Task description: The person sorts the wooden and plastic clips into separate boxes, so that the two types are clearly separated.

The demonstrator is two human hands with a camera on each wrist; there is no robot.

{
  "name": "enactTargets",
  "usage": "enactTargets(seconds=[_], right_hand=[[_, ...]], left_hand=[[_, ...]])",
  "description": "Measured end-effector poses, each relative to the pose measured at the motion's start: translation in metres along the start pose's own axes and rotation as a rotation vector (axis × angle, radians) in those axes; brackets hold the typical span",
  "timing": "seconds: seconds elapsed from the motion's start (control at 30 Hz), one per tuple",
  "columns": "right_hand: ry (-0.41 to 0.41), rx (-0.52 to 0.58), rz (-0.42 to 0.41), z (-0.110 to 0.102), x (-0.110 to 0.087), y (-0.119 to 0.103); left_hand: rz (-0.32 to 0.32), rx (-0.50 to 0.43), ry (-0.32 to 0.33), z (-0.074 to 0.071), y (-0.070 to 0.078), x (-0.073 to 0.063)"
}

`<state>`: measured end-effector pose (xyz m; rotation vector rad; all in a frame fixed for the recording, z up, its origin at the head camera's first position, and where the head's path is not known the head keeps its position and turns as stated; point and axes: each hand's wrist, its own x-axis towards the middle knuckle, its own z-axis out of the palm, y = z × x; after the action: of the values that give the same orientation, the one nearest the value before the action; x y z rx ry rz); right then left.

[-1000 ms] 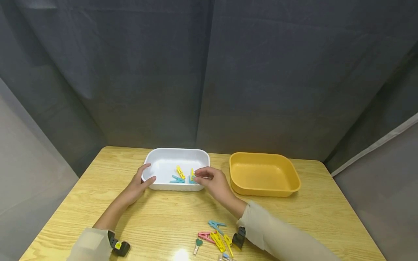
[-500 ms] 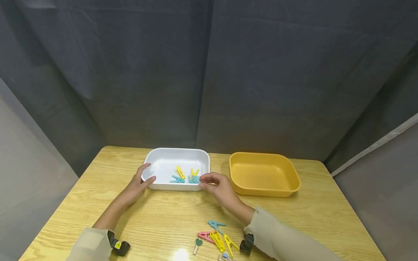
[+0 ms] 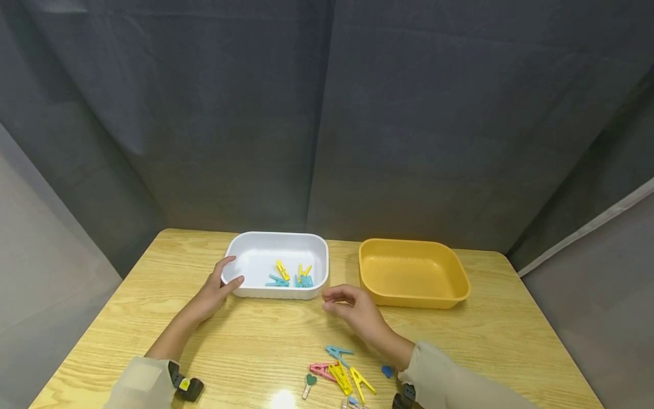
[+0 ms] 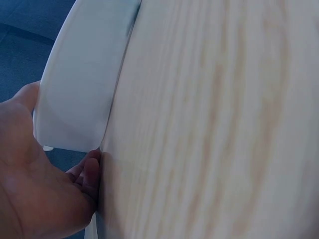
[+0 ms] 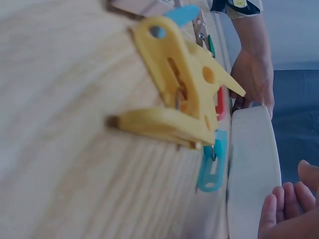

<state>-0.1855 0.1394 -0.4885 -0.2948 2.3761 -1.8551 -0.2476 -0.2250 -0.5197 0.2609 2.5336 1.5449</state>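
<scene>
At the left end of the white plastic tub (image 3: pixel 278 293), my left hand (image 3: pixel 210 296) grips its wall, thumb over the rim. The left wrist view shows the fingers (image 4: pixel 89 174) curled low against the tub's end. Yellow clothespins (image 3: pixel 283 270) and blue clothespins (image 3: pixel 277 281) lie inside the tub. My right hand (image 3: pixel 360 316) hovers over the table just off the tub's front right corner, fingers loosely bent, with nothing between them. Closer to me lie a blue clothespin (image 3: pixel 339 354), a pink clothespin (image 3: pixel 322 370), yellow clothespins (image 3: pixel 361 380) and a small clip with a green heart (image 3: pixel 309 385).
A yellow plastic tub (image 3: pixel 414 301) stands to the right of the white one, with nothing in it. A small blue piece (image 3: pixel 387 371) lies by the right sleeve. More small clips (image 3: pixel 352 403) are cut off at the bottom edge. Dark curtain hangs behind the wooden table (image 3: pixel 255 341).
My right hand has drawn back from the white tub, toward me and to the right. A blue clothespin it was at now lies in the tub. The left hand stays put.
</scene>
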Motion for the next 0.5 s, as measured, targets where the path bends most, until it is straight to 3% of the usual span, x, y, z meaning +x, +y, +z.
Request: enactTargets(seconds=[0.5], right_hand=[[-0.095, 0.004, 0.05, -0.012, -0.021, 0.008]], left_hand=[[-0.048, -0.028, -0.014, 0.0, 0.005, 0.0]])
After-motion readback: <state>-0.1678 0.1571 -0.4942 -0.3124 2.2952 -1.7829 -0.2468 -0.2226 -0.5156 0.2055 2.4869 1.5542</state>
